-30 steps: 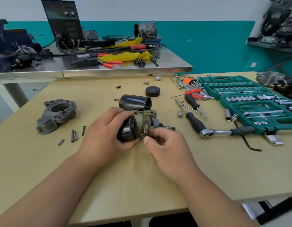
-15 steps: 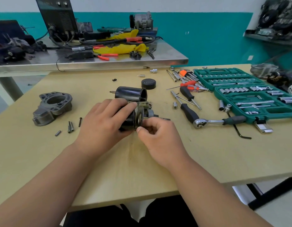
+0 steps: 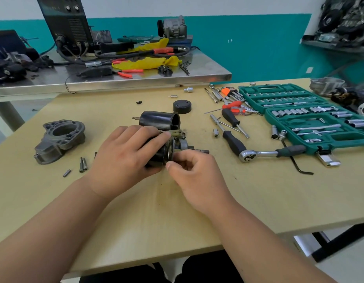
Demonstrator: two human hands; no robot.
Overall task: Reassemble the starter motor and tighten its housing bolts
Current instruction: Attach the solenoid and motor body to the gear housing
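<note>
Two hands meet over the starter motor [image 3: 159,155], which sits near the middle of the wooden table [image 3: 136,217]. The left hand [image 3: 124,156] reaches in from the left, palm down, its fingers curled over the motor's black body and gripping it. The right hand [image 3: 197,174] comes in from the right, thumb and forefinger pinching the motor's rim. Just behind lies a black cylindrical housing [image 3: 158,120], and loose bolts [image 3: 82,164] lie to the left
</note>
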